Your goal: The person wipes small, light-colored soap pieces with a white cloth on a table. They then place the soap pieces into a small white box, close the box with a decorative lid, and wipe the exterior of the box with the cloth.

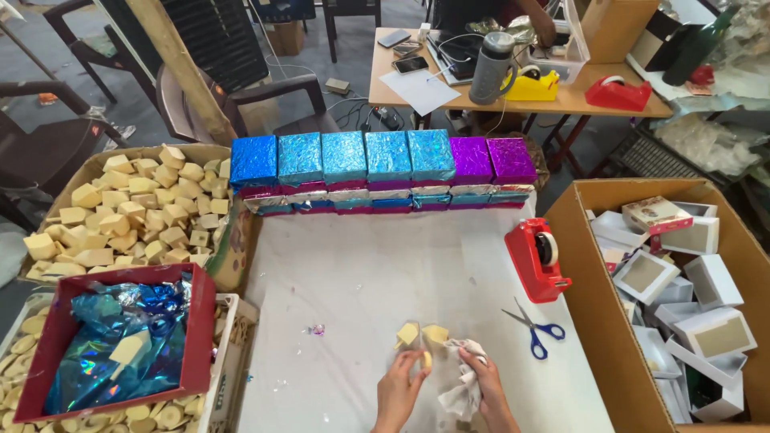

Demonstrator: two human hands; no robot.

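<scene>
My left hand [399, 389] holds a small pale yellow bar of soap [426, 361] at the near edge of the white-covered table [361, 273]. My right hand [486, 385] grips a crumpled white cloth [464, 393] right beside that soap. Two more pale yellow soap blocks [421, 333] lie on the table just beyond my fingers. Blue-handled scissors [536, 327] lie to the right of my hands.
A red tape dispenser [536, 258] stands right of centre. Foil-wrapped blue and purple boxes [377, 168] are stacked along the far edge. At left, a carton of soap blocks [132, 212] and a red box with blue foil [120, 341]. A large carton of white boxes [682, 281] is at right.
</scene>
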